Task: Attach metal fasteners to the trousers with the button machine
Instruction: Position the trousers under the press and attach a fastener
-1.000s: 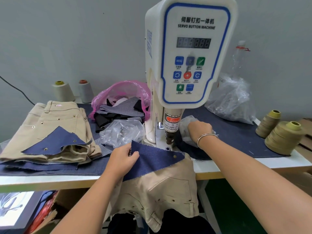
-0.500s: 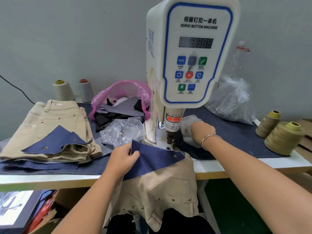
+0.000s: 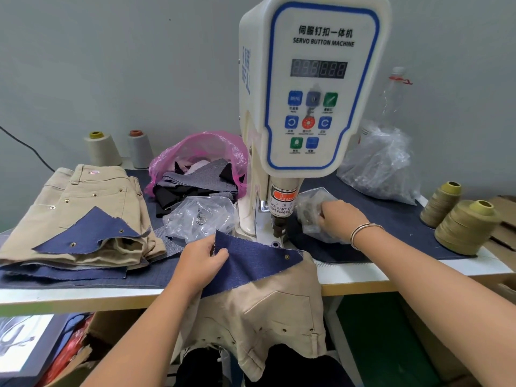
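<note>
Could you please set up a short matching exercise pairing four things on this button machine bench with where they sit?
Things:
1. blue fabric piece
2. pink bag
3. folded trousers
4. olive thread cones

Places:
A. far right of the table
B. left of the table, stacked
C. behind the clear bag, left of the machine
D. gripped by the left hand, before the machine

Pairs: 1-D, 2-C, 3-B, 4-A
</note>
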The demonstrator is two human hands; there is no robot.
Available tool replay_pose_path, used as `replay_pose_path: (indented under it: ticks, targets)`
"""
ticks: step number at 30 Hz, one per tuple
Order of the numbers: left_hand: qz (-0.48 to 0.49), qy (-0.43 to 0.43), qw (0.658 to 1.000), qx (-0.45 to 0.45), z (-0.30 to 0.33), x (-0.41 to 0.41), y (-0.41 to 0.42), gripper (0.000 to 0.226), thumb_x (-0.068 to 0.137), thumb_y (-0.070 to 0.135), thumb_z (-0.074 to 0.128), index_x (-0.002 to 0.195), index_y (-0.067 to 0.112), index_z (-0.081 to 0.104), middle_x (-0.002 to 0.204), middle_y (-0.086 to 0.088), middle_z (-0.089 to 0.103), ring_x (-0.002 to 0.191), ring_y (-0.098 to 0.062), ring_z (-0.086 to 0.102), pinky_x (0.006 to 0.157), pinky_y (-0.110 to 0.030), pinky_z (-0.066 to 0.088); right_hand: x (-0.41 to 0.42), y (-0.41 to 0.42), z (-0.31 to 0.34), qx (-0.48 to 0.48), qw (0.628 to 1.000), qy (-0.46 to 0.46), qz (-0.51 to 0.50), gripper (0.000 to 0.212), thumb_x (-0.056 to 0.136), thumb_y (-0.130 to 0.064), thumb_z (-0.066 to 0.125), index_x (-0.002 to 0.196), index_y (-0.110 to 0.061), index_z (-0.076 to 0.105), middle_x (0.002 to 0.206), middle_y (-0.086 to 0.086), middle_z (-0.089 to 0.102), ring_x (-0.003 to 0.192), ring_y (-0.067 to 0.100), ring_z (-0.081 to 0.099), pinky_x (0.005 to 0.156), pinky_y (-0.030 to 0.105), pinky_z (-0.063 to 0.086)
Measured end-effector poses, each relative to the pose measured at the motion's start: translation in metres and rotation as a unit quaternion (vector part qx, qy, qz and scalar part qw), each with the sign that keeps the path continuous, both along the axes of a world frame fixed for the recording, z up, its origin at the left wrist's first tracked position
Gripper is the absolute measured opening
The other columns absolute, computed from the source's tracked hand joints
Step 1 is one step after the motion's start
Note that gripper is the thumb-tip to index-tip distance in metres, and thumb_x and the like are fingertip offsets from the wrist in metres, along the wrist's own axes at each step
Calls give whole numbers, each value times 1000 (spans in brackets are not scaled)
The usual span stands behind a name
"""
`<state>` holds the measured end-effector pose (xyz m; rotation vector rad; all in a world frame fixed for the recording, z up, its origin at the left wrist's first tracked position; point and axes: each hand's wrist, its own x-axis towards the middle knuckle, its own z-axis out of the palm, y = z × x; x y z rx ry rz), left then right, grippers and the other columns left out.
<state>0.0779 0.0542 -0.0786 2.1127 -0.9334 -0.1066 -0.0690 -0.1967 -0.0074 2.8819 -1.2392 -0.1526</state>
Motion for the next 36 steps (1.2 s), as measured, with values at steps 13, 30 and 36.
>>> replay_pose_path:
  ticks: [13, 30, 36]
  targets:
    - [-2, 9, 1000, -1, 0, 0, -1, 35, 83, 12, 58, 59, 14, 34, 54, 3, 37, 54, -15, 33, 54, -32, 26, -25, 18, 5, 202, 838, -505, -45, 25, 87, -28, 64, 68, -12, 68, 50, -6, 49, 51, 11, 42, 55, 28, 38]
    - [-4, -3, 1000, -8, 0, -1, 0, 36, 83, 11, 60, 59, 13, 32, 54, 2, 35, 55, -16, 32, 55, -34, 26, -14, 114, -43, 486, 688, -531, -92, 26, 89, -31, 61, 71, -20, 76, 45, -14, 37, 44, 1, 35, 48, 14, 35]
    - [-9, -3, 1000, -6, -1, 0, 0, 31, 84, 12, 59, 61, 10, 37, 56, -1, 39, 57, -17, 35, 56, -35, 28, -14, 117, -40, 521, 678, -512, -86, 32, 93, -24, 56, 69, -16, 75, 43, -8, 35, 40, 5, 29, 40, 13, 28]
